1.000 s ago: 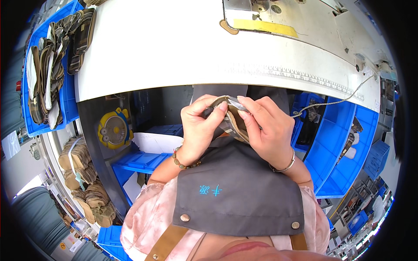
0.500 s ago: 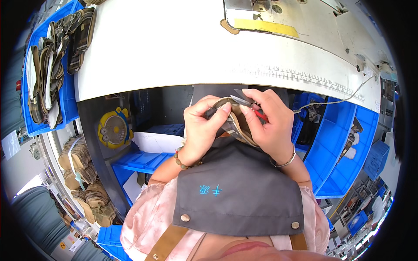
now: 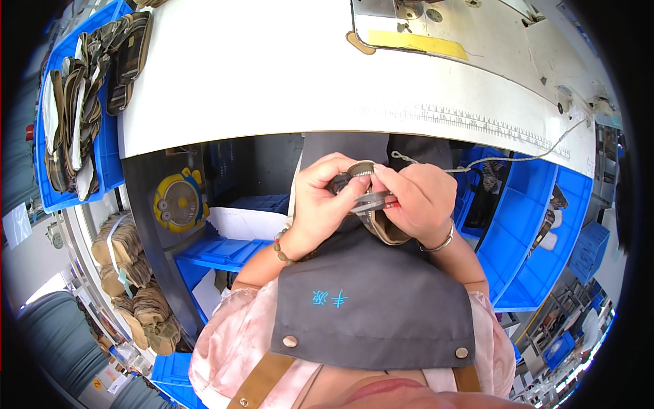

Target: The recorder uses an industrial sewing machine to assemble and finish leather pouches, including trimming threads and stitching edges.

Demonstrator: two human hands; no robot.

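A small camouflage fabric pouch with a metal zipper (image 3: pixel 385 230) is held up in front of my apron, below the table's front edge. My left hand (image 3: pixel 324 196) is closed on its left side, thumb pressed near the zipper teeth. My right hand (image 3: pixel 421 206) is closed around red-handled scissors (image 3: pixel 370 202), whose grey blades now point left across the pouch toward my left thumb. The right thumb and forefinger also pinch at the zipper's upper edge. The right fingers hide most of the scissors' handle.
The white table (image 3: pixel 259 82) with a printed ruler carries a sewing machine bed (image 3: pixel 422 24). A cord (image 3: pixel 524 160) runs from its right side toward my right hand. Blue bins (image 3: pixel 514 225) stand right; a blue crate (image 3: pixel 109 153) of camouflage pieces and a yellow fan (image 3: pixel 178 203) are left.
The scissors' blades have swung from pointing up and left to lying lower across the pouch. My right hand has turned and dropped slightly. The cord's looped end now shows above it.
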